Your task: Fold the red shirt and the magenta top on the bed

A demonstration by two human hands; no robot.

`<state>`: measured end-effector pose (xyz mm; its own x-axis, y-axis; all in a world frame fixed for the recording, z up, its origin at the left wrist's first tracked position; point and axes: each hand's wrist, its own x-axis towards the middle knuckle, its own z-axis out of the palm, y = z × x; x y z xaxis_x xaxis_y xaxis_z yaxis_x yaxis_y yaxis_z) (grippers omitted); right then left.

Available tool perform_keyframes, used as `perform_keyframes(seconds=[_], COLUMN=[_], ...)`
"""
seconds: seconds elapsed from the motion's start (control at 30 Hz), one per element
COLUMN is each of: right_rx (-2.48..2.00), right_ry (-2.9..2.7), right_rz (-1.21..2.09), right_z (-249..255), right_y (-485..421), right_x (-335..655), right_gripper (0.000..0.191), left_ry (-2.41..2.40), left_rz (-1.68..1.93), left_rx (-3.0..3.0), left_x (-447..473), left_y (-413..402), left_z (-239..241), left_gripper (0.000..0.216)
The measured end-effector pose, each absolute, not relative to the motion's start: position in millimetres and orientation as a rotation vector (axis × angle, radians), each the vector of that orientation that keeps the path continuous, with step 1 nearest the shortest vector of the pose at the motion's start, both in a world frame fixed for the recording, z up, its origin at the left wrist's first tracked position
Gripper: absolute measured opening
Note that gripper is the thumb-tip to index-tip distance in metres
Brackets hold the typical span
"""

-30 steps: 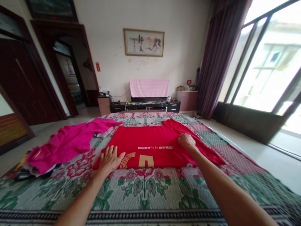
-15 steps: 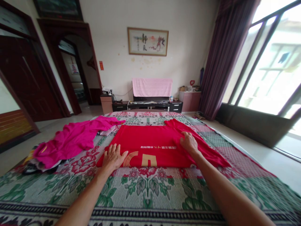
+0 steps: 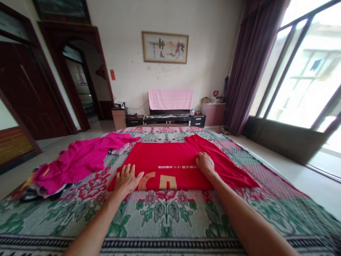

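A red T-shirt (image 3: 165, 158) with gold print lies flat on a floral bedspread (image 3: 165, 213), its print upside down to me. My left hand (image 3: 128, 179) rests flat on the shirt's near left corner, fingers spread. My right hand (image 3: 204, 164) presses palm down on the right side of the shirt, where a fold of red cloth runs out to the right. Neither hand grips anything.
A heap of magenta clothing (image 3: 77, 160) lies left of the red shirt on top of other garments. Beyond the bed stand a low dark TV cabinet (image 3: 165, 121) with a pink towel (image 3: 170, 99) over it, dark wooden doors at left, and curtained windows at right.
My right hand slid left across the shirt, from its right edge toward the middle. The left hand stayed on the near left corner.
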<state>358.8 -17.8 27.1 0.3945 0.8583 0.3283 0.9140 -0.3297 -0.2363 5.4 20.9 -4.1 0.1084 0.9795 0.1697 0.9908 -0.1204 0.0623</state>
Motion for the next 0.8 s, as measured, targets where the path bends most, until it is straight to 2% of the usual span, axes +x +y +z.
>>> perform_keyframes(seconds=[0.2,0.33,0.53,0.8], right_rx=[-2.183,-2.23,-2.333,-2.271], right_ry=[-1.48,-1.411,-1.321,-1.56], right_rz=[-0.154,-0.17,-0.199,-0.232], right_z=[31,40,32,15], right_y=[-25,-39,-68,-91], right_x=[362,381,428,470], right_gripper=[0.041,0.034,0.035,0.032], left_ry=[-2.025,-2.008,-2.008,-2.059], left_rz=[-0.26,-0.249,-0.256,-0.234], left_rx=[-2.283,-2.286,-2.282,-2.271], left_x=[4,3,4,6], left_y=[23,23,23,22], left_z=[-7,-7,-7,-5], left_gripper=[0.077,0.076,0.077,0.076])
